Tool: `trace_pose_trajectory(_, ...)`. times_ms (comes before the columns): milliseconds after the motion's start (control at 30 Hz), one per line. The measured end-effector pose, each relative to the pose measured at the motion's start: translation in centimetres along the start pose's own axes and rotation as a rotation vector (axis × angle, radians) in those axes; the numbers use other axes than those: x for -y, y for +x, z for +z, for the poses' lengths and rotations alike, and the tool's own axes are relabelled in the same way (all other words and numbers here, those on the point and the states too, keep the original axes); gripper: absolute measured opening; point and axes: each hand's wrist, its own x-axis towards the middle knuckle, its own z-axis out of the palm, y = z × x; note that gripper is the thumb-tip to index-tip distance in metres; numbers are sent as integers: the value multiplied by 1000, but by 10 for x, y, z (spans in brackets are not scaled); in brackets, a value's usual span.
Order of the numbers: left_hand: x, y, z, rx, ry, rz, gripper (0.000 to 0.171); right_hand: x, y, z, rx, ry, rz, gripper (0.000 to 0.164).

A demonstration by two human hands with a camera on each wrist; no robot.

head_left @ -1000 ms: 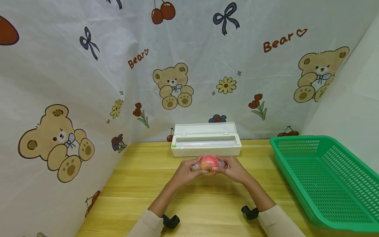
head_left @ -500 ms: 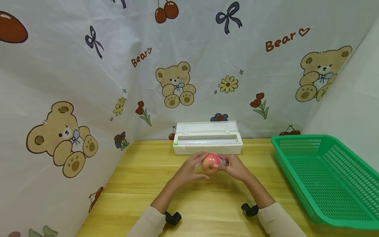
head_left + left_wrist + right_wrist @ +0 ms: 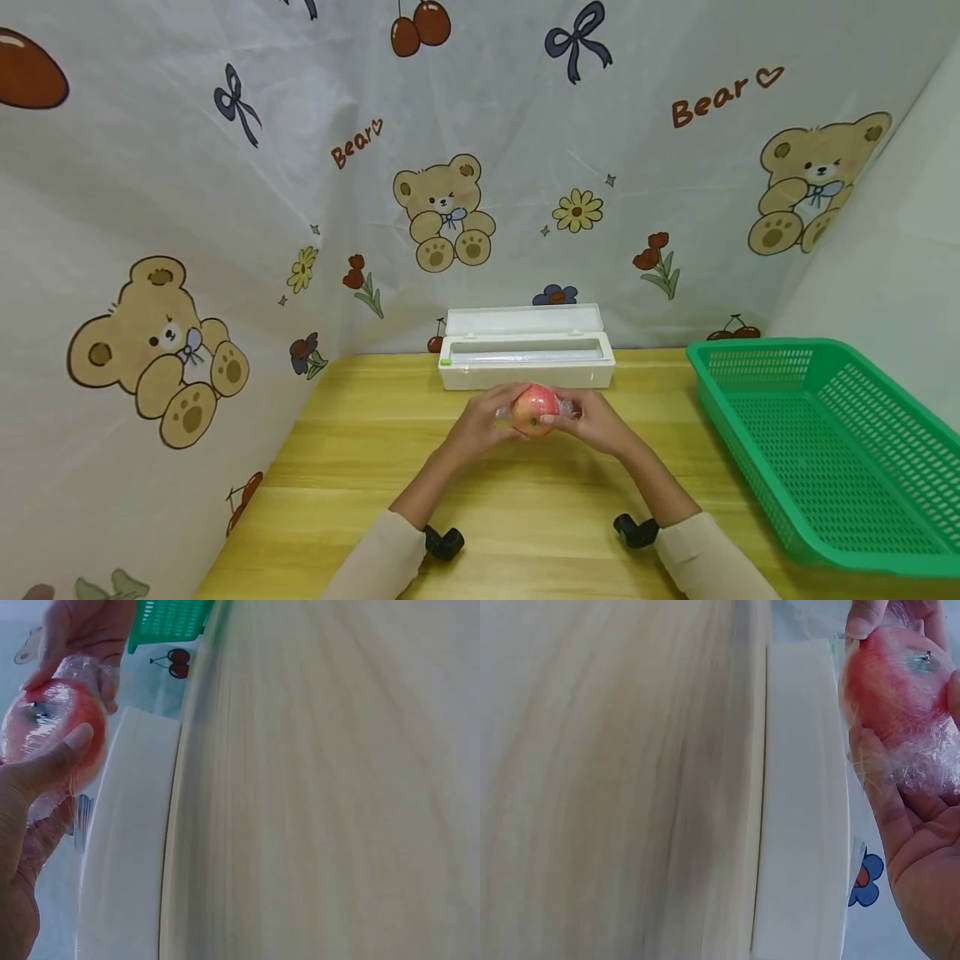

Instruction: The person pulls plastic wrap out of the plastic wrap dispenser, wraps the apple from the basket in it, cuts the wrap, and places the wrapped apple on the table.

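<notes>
A red and yellow apple (image 3: 534,408) is held above the table between both hands, its stem end facing me. Clear cling film (image 3: 930,761) covers it and bunches up on its two sides. My left hand (image 3: 477,427) grips the apple's left side; in the left wrist view its thumb lies across the wrapped skin. From the other side my right hand (image 3: 597,422) holds the apple, with the thumb at the front and the bunched film by its palm. Parts of the fingers behind the apple are hidden.
Behind the hands stands a white cling film box (image 3: 527,379), lid up, with a roll inside. A green plastic basket (image 3: 750,467) is at the right of the wooden table (image 3: 525,517). A bear-print cloth (image 3: 517,108) hangs behind. Black wrist cameras are on both forearms.
My left hand loosened, its thumb coming off the apple, then closed on it again. The apple turned slightly so its stem end shows more. My right hand kept its hold.
</notes>
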Motion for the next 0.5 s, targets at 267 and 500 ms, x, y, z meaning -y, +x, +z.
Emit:
trace_pose_trajectory(267, 10, 1, -1, -35, -67, -131, 87, -2, -5, -8, -137, -35, -134, 71)
trace_pose_trajectory(500, 14, 2, -3, 5, -119, -147, 87, -5, -3, -2, -105, -125, -219, 85)
